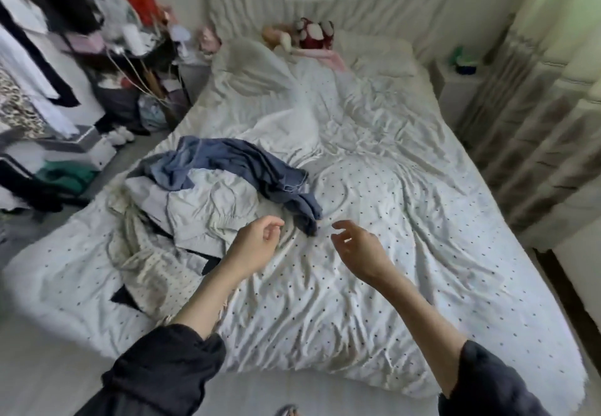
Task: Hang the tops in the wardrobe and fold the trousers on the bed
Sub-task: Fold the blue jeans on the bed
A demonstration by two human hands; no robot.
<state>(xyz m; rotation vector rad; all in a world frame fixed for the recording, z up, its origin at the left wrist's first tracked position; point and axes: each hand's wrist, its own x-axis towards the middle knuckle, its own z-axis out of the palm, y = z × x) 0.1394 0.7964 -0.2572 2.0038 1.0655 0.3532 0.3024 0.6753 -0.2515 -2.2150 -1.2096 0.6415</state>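
We are looking at a home bedroom: a bed under a rumpled dotted duvet is filling the middle, pillows and soft toys are lying at its far end, clothes are hanging far left, curtains are hanging right.

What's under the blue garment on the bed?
The blue garment lies crumpled over a pale grey garment at the top of the clothes pile, its near end trailing onto the dotted duvet. Whatever lies deeper under it is covered.
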